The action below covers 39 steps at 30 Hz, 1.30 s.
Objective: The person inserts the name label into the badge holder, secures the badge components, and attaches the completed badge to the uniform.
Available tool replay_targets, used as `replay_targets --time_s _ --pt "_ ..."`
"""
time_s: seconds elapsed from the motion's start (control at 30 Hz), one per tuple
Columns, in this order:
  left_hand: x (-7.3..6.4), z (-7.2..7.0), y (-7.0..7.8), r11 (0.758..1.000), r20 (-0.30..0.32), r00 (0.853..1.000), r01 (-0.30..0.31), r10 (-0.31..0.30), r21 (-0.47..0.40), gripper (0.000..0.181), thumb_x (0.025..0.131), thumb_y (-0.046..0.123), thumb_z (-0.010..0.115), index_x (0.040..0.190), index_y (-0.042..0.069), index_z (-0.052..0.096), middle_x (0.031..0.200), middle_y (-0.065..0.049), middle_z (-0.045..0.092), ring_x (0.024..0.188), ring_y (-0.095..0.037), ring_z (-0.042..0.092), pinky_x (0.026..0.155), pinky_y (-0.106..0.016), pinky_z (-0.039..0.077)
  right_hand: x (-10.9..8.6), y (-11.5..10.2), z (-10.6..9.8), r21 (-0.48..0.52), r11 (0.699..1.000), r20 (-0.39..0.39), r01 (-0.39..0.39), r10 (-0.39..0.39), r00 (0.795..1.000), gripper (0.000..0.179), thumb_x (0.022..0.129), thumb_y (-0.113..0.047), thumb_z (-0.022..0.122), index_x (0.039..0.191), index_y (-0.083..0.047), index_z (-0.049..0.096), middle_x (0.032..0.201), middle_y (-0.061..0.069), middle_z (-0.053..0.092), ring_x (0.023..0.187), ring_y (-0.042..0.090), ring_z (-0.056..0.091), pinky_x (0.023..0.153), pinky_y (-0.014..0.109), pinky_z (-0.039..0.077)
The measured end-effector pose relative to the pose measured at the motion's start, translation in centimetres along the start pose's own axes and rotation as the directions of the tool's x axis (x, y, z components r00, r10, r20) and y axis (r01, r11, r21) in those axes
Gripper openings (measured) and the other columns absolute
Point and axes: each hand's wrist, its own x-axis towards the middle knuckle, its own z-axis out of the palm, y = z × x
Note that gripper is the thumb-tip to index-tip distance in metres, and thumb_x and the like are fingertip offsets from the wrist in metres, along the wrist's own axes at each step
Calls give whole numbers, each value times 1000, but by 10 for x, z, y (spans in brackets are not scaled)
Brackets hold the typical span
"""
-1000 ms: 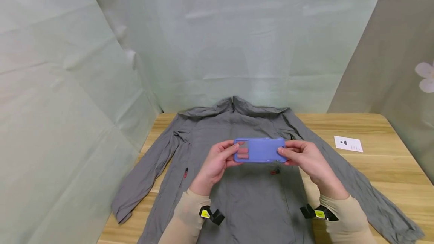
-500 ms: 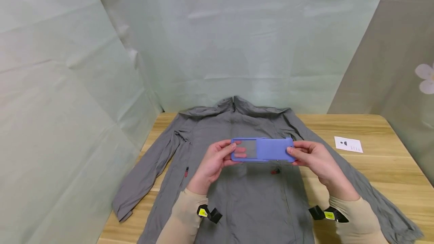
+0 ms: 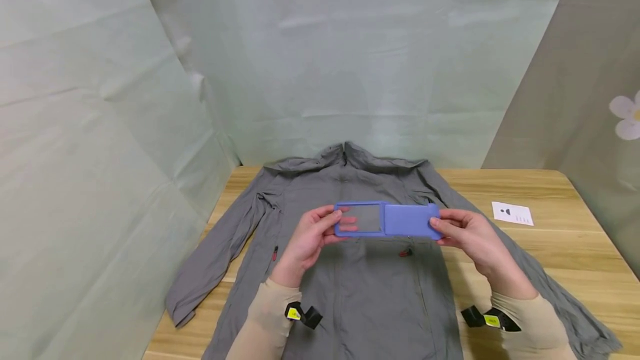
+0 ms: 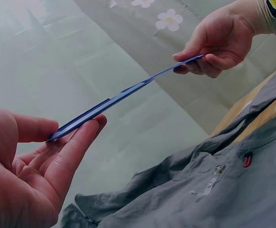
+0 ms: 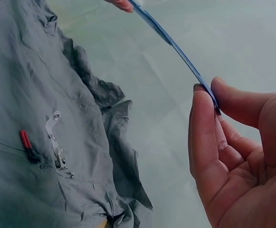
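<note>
A blue sliding badge holder [image 3: 407,221] is held level above a grey jacket [image 3: 370,304], drawn out lengthwise. Its left part is a frame with a clear window; its right part is a solid slide. My left hand [image 3: 310,235] pinches the frame's left end, with fingers showing through the window. The solid slide's outer end is pinched between thumb and fingers of my right hand [image 3: 467,238]. Edge-on in the left wrist view, the holder looks thin, its two parts still joined. A badge clip [image 5: 59,147] with a clear strap is on the jacket's chest.
The jacket lies spread on a wooden table [image 3: 540,182], sleeves out to both sides. A white card [image 3: 513,213] with a printed figure lies on the table at the right. Red zipper pulls [image 3: 275,253] show on the jacket. Pale cloth [image 3: 360,71] hangs behind.
My hands have moved apart, the left one leftward and the right one rightward. The solid slide has come out of the frame, uncovering more of the clear window.
</note>
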Motion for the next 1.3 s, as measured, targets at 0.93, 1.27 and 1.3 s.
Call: replay_targets --time_s 0.93,1.27,1.3 --pt "-8 -17 1 999 -28 999 17 -16 30 38 111 12 61 138 -14 59 111 -14 80 97 -21 80 87 -35 64 -9 48 28 98 991 134 -90 77 988 37 105 -3 66 130 22 56 101 3 73 82 10 72 77 29 65" --pt "-14 -26 -4 998 -14 998 59 -59 36 45 111 11 61 142 -19 51 110 -12 80 97 -19 79 85 -33 65 -10 58 38 85 991 229 -103 81 970 36 107 -5 65 129 23 56 99 4 72 82 10 71 76 28 65" --pt "-15 -27 -5 997 -11 998 64 -63 37 45 111 11 60 142 -20 50 110 -12 80 97 -19 79 85 -33 65 -10 59 39 85 991 232 -106 84 969 37 107 -5 65 129 23 55 100 4 72 83 10 71 76 28 65"
